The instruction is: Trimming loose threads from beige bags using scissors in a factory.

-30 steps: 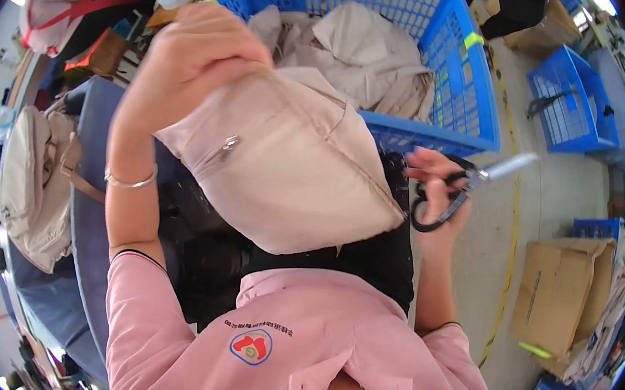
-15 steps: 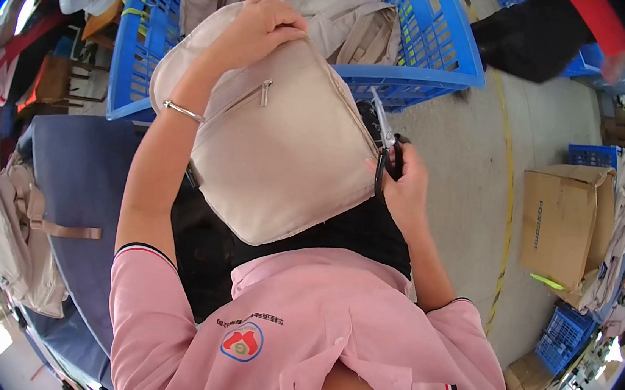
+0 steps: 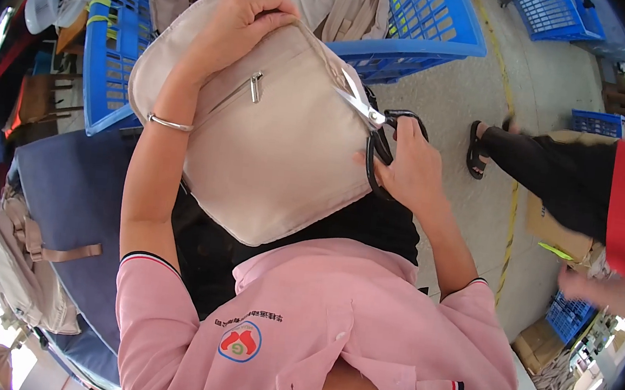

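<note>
Fingers (image 3: 267, 9) of the left hand (image 3: 231, 30) are curling tight over the top edge of a beige bag (image 3: 272, 145), pinching its fabric and holding it up in front of the person's chest. Below those fingers, the bag is showing a broad, smooth cream face with rounded corners, a zip line slanting across its upper part and a small metal pull (image 3: 254, 87) hanging just under the left palm. A thin bangle (image 3: 168, 123) is circling the left wrist.

At the bag's right edge, the right hand (image 3: 406, 171) is gripping scissors (image 3: 376, 129), its fingers (image 3: 399, 128) threaded through the black loops and closed around them. The silver blades are pointing up and left, lying against the bag's upper right rim; whether they are parted is too fine to tell.

Beyond the left fingers, a blue crate (image 3: 413, 38) is holding more beige bags. Left of the left forearm, a dark blue surface (image 3: 76, 201) is spreading out, with another pale bag (image 3: 22, 271) lying at its far side. Right of the scissors hand, another person's dark trouser leg (image 3: 550, 178) and sandalled foot (image 3: 477, 148) are standing on the concrete floor (image 3: 445, 95). Nearest the camera, the wearer's pink polo shirt (image 3: 344, 328) is filling the lower view.
</note>
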Motion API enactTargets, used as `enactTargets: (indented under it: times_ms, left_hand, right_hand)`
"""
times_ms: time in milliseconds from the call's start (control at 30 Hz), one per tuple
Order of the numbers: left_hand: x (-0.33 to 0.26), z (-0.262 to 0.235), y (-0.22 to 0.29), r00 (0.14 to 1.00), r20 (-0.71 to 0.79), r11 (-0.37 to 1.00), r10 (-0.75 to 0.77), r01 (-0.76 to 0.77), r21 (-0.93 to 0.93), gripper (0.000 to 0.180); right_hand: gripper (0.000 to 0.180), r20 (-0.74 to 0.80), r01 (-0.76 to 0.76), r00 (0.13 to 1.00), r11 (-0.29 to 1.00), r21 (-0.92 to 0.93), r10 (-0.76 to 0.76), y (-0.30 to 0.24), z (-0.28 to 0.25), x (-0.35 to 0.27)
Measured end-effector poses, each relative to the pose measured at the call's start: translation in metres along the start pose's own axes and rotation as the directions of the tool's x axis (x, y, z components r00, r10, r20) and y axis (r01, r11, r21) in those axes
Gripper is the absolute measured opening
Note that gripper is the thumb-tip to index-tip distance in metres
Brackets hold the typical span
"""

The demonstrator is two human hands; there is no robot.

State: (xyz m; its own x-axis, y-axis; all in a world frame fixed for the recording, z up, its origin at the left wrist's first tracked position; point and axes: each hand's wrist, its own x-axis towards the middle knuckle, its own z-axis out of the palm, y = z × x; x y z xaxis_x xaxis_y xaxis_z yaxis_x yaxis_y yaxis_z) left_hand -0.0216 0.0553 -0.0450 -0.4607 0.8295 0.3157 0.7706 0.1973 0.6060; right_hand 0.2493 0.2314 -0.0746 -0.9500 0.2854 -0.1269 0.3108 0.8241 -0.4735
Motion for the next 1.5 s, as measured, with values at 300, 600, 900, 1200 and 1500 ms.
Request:
enactTargets:
  times_ms: [300,600,900,1200,1500]
  left_hand:
    - [-0.002,-0.001,-0.007,1.000,0.010,1.000,0.010,-0.010,0.010,0.010]
    - [-0.003,0.008,-0.012,1.000,0.029,0.999,-0.005,0.007,-0.046,0.010]
    - [-0.056,-0.012,0.023,0.851,-0.515,0.921,-0.099,0.275,0.276,0.033]
    - [-0.226,0.058,0.050,0.128,-0.464,0.439,-0.877,0.608,-0.662,0.084]
    - [-0.238,0.023,0.052,0.242,-0.182,0.255,-0.953,0.318,-0.913,0.047]
  right_hand:
    - [0.067,0.047,-0.011,0.999,0.997,0.070,0.008,-0.004,0.012,0.011]
    - [0.061,-0.001,-0.010,1.000,0.997,0.071,0.010,0.002,0.019,0.007]
    - [0.048,0.046,-0.266,0.955,0.774,0.575,0.294,0.038,0.035,-0.011]
    - [0.047,0.020,-0.368,0.923,0.870,0.328,0.383,0.051,0.043,-0.018]
    - [0.039,-0.364,-0.351,0.842,0.916,0.192,0.399,0.183,0.021,-0.022]
